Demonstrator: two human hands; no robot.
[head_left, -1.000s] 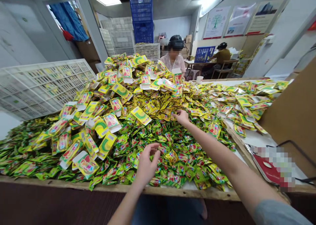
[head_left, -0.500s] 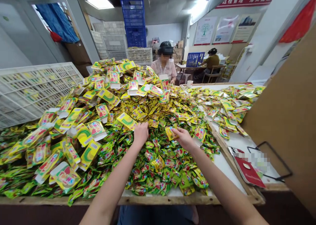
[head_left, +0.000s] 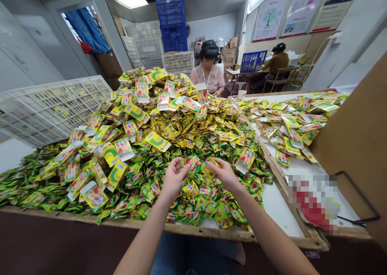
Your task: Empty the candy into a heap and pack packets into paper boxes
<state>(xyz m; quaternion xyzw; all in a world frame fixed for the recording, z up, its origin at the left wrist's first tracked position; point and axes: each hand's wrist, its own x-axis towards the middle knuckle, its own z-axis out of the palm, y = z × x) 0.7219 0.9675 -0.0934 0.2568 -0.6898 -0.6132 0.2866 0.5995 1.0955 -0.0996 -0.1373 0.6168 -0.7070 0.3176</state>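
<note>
My left hand [head_left: 175, 177] pinches a green candy packet [head_left: 194, 164] between thumb and fingers, above the pile. Close on its right, my right hand [head_left: 224, 174] is closed on a yellow candy packet [head_left: 208, 170], partly hidden by the fingers. Below both hands spreads a heap of small green packets [head_left: 193, 210], with yellow packets [head_left: 172, 126] behind it. A yellow box [head_left: 157, 141] lies flat on the heap, beyond my left hand. To the right of my right hand rests an open box [head_left: 245, 160] with a white flap.
Many yellow cartons [head_left: 93, 196] are piled on the left beside a white crate [head_left: 57, 106]. A wooden strip [head_left: 272, 168] divides the table from more cartons [head_left: 292, 142]. A brown cardboard panel [head_left: 356, 146] stands at right. Across the table sits a person [head_left: 208, 75].
My left hand has come back from the pile near the flat yellow box and now holds a green packet. My right hand keeps its yellow packet, now close to the left. The view has shifted.
</note>
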